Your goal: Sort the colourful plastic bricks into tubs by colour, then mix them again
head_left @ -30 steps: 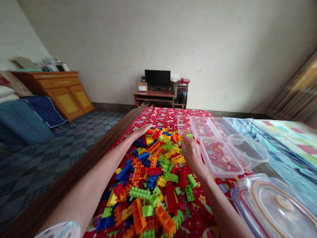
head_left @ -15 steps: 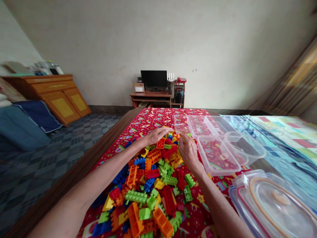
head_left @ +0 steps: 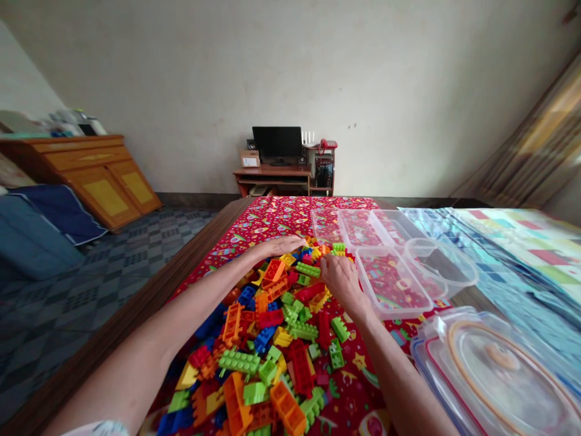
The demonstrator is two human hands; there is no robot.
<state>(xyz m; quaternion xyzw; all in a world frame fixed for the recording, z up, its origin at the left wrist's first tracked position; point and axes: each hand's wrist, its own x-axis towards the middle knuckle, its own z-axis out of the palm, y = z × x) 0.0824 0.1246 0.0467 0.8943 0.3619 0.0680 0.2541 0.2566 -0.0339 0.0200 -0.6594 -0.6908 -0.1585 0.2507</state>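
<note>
A heap of plastic building bricks (head_left: pixel 272 315) in red, orange, yellow, green and blue spreads over a red patterned cloth (head_left: pixel 272 218). My left hand (head_left: pixel 285 244) lies along the far left edge of the heap, its fingers stretched out flat and pointing right. Across from it, my right hand (head_left: pixel 341 275) rests at the far right edge of the pile, back upward. Its fingers bend down among the bricks, and their tips are hidden. Several bricks sit between the two hands, among them a green brick (head_left: pixel 338 247) just beyond the right one.
Clear plastic boxes (head_left: pixel 394 313) and a round clear tub (head_left: pixel 472 266) stand right of the heap. Stacked clear lids (head_left: pixel 490 363) lie at the near right. A desk with a monitor (head_left: pixel 276 142) is against the far wall; a wooden cabinet (head_left: pixel 104 181) stands at the left.
My right hand has turned more palm-down and drawn slightly nearer, with its fingers curling. Bricks at the far end have shifted toward me. My left hand has flattened. The view has moved slightly right.
</note>
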